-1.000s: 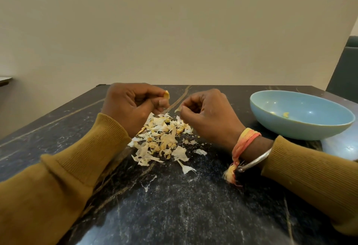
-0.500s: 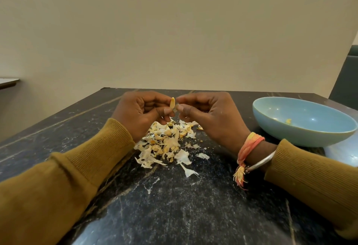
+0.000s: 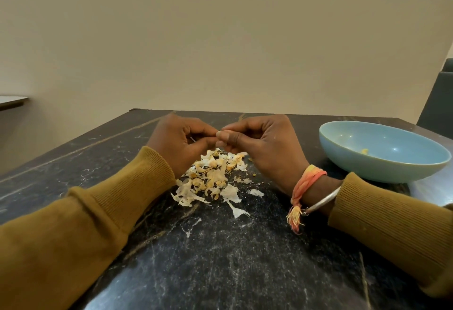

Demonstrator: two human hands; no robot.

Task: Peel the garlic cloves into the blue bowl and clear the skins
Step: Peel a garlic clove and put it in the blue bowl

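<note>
While the hands meet, left hand [image 3: 179,143] and right hand [image 3: 266,150] fingers curled tip to tip, what they pinch we cannot tell, garlic skins [image 3: 211,175] heaped on surface [image 3: 220,260] beneath, blue bowl [image 3: 367,173] at right.

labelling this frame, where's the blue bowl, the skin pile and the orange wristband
blue bowl [image 3: 367,167], head view, front outer wall
skin pile [image 3: 212,177], head view, middle of the heap
orange wristband [image 3: 307,178], head view, band across the wrist

Home dining spot, dark marble table [image 3: 220,273], plain wall [image 3: 220,40]
</note>
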